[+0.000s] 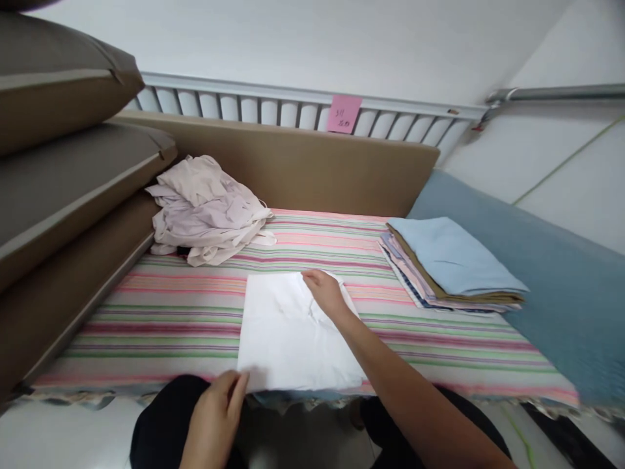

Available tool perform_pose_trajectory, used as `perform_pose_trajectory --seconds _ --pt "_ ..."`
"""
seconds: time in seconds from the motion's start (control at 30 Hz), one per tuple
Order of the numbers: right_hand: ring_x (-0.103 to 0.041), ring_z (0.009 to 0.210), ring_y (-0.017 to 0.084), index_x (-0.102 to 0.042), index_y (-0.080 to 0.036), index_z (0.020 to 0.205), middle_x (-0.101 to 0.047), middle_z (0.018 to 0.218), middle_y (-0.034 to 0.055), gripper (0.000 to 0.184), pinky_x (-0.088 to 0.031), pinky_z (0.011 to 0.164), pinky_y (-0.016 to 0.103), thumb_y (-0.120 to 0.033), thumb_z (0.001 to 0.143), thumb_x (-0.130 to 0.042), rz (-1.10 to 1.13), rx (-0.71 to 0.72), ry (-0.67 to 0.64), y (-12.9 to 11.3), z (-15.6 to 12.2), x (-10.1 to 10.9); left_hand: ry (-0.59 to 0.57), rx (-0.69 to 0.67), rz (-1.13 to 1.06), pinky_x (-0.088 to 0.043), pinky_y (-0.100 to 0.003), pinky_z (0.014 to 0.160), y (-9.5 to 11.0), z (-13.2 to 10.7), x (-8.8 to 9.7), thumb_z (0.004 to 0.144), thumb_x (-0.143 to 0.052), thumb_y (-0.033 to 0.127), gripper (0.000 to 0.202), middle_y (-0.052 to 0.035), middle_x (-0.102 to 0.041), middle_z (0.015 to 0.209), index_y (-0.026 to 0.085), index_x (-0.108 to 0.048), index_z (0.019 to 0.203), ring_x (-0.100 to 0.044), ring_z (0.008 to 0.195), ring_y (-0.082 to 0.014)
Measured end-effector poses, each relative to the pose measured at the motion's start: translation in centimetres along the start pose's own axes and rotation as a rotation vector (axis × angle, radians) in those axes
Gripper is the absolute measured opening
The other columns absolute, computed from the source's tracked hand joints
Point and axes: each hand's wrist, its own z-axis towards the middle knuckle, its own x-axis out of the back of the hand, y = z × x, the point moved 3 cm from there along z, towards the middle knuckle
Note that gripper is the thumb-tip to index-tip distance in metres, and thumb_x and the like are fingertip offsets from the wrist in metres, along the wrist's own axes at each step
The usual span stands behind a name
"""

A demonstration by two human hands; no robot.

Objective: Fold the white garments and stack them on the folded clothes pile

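Observation:
A folded white cloth (288,339) lies flat on the striped bed cover (161,312), near its front edge. My left hand (217,407) pinches the cloth's near left corner with thumb and fingers closed on it. My right hand (325,292) reaches across and rests on the cloth's far right corner, fingers curled onto the fabric. Both forearms come in from the bottom of the view.
A crumpled pile of pale pink clothes (205,212) sits at the back left. A stack of folded clothes (449,267), light blue on top, lies at the right beside a blue blanket (551,286). Brown cushions (63,163) are stacked at left, a brown headboard (317,166) behind.

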Motion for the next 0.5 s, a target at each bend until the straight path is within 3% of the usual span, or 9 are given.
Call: perform_pose_trajectory --seconds 0.1,0.2,0.33,0.5 --pt "-0.064 0.076 0.016 -0.065 -0.018 0.087 -0.068 0.086 0.0040 0.020 -0.048 0.071 0.027 -0.027 0.078 -0.050 0.068 -0.351 -0.088 2.9 -2.5 2.7 0.111 -0.363 0.262 -0.041 -0.034 0.093 3.7 3.5 -0.6 0.084 -0.040 0.042 0.034 -0.0065 -0.065 0.107 0.022 -0.063 0.100 -0.055 0.105 -0.0222" --pt "-0.063 0.069 0.014 -0.064 -0.015 0.081 -0.067 0.081 0.0059 0.014 -0.047 0.060 0.023 -0.023 0.076 -0.054 0.062 -0.557 -0.209 4.5 -3.9 3.1 0.124 -0.587 0.520 -0.030 -0.046 0.104 5.6 7.1 -3.7 0.087 -0.036 0.036 0.040 -0.0073 -0.049 0.132 0.022 -0.052 0.121 -0.034 0.129 -0.0260" --pt "-0.060 0.058 0.011 -0.062 -0.014 0.071 -0.064 0.068 0.0036 0.006 -0.046 0.054 0.020 -0.020 0.069 -0.061 0.080 -0.652 -0.373 4.4 -3.7 2.1 0.104 -0.632 0.765 -0.026 -0.058 0.102 4.9 9.6 -7.4 0.086 -0.038 0.043 0.047 -0.0076 -0.034 0.143 0.029 -0.040 0.131 -0.023 0.133 -0.0323" --pt "-0.052 0.049 0.007 -0.058 -0.015 0.064 -0.055 0.055 -0.0026 0.008 -0.041 0.050 0.019 -0.019 0.067 -0.064 0.138 -0.715 -0.643 4.0 -2.4 0.6 0.123 -0.632 0.842 -0.026 -0.058 0.102 3.6 9.5 -8.5 0.086 -0.033 0.047 0.050 -0.0072 -0.030 0.145 0.031 -0.035 0.134 -0.022 0.133 -0.0330"
